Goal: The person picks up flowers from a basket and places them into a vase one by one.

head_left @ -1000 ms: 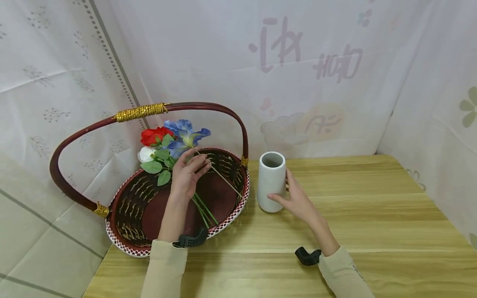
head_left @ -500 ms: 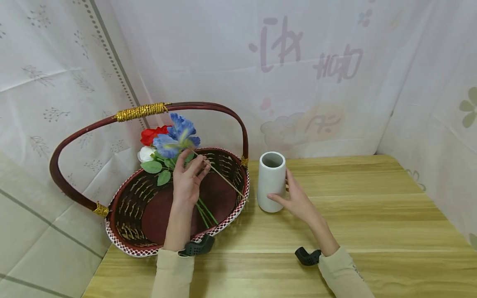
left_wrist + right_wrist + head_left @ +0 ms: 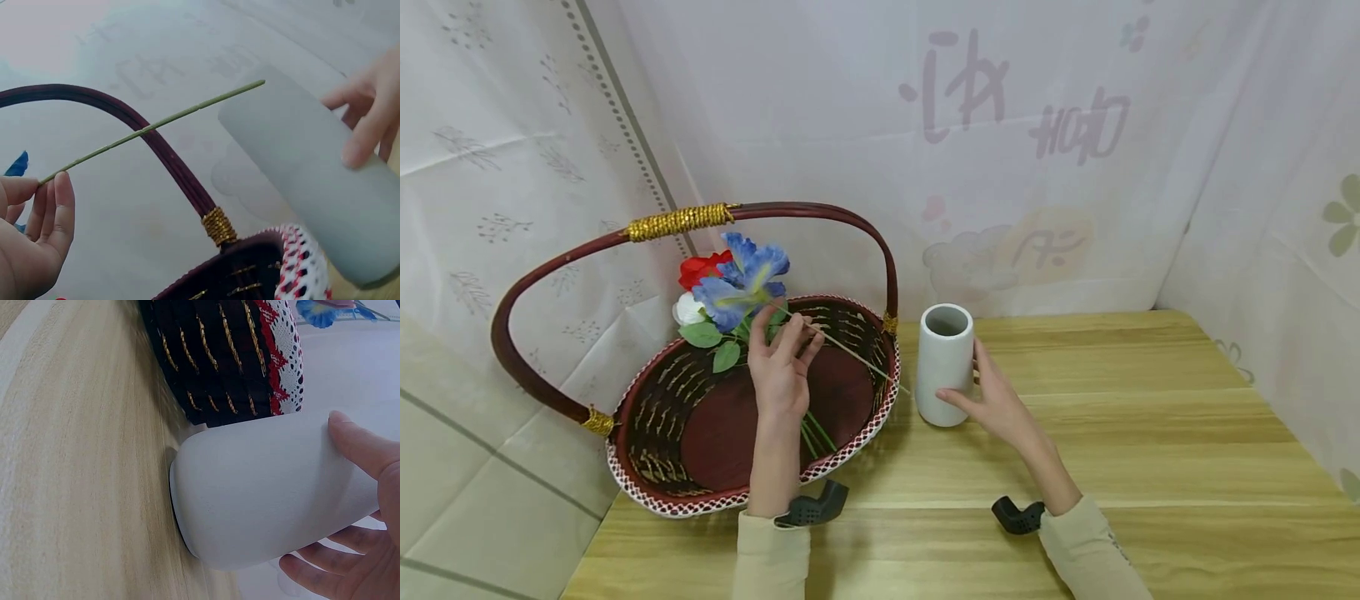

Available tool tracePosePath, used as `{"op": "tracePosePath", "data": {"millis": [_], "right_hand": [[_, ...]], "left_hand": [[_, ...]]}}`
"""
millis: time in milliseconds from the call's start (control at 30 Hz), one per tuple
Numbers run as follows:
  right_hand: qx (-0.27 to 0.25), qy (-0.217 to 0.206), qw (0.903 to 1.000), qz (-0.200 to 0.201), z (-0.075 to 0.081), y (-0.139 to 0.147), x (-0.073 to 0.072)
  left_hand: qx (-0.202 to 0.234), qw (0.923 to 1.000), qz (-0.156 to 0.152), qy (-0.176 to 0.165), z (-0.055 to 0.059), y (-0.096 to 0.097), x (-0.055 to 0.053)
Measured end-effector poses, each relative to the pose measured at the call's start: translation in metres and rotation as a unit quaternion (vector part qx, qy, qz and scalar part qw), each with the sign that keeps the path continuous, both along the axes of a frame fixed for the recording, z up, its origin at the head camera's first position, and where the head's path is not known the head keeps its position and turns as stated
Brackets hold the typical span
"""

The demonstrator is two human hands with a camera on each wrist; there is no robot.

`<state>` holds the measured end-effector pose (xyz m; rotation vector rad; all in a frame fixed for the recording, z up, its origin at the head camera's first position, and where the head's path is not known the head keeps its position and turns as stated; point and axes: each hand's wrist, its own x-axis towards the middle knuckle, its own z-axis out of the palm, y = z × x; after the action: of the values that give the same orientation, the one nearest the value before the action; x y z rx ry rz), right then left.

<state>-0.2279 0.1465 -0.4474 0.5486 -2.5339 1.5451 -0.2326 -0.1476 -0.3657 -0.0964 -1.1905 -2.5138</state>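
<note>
My left hand point(image 3: 781, 367) pinches the thin green stem point(image 3: 156, 127) of a blue artificial iris point(image 3: 741, 283) between thumb and fingers, just below the bloom. The stem slants down to the right across the basket, and in the head view its free end reaches past the rim toward the vase. A white cylindrical vase point(image 3: 943, 367) stands upright on the table, its mouth facing up. My right hand point(image 3: 996, 404) grips the vase's right side, thumb in front and fingers behind. In the right wrist view the vase's base point(image 3: 187, 506) sits on the wood.
A dark red wicker basket point(image 3: 677, 504) with lace trim and a tall arched handle point(image 3: 681, 223) stands left of the vase. Inside lie a red flower point(image 3: 703, 270), a white flower point(image 3: 688, 308) and green stems point(image 3: 820, 433). Patterned white cloth point(image 3: 850, 125) hangs behind the wooden table point(image 3: 1150, 433).
My left hand has moved slightly right. The iris bloom has swung left and turned, and its stem end has moved past the basket rim toward the vase. My right hand stays on the vase.
</note>
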Motion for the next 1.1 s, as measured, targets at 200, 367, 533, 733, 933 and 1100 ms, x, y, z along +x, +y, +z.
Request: {"op": "tracePosePath", "data": {"millis": [200,367,533,733,933,1100], "right_hand": [[-0.001,-0.003,1.0000,0.000,0.000,0.000,0.000],[0.000,-0.001,1.0000,0.001,-0.001,-0.001,0.000],[-0.001,0.000,1.0000,0.002,0.000,-0.001,-0.001],[-0.002,-0.002,1.0000,0.000,0.000,0.000,-0.001],[-0.001,-0.004,1.0000,0.003,-0.001,0.001,-0.001],[-0.001,-0.004,1.0000,0.002,-0.001,0.001,-0.002]], "left_hand": [[0.030,0.9989,0.020,0.029,0.000,0.007,0.007],[0.054,0.9970,0.016,0.053,-0.002,0.013,0.011],[0.078,0.9938,0.019,0.078,-0.002,0.019,0.011],[0.097,0.9876,0.041,0.116,0.001,0.029,0.014],[0.113,0.9797,0.073,0.148,0.004,0.039,0.017],[0.132,0.9709,0.100,0.174,0.007,0.045,0.018]]}}
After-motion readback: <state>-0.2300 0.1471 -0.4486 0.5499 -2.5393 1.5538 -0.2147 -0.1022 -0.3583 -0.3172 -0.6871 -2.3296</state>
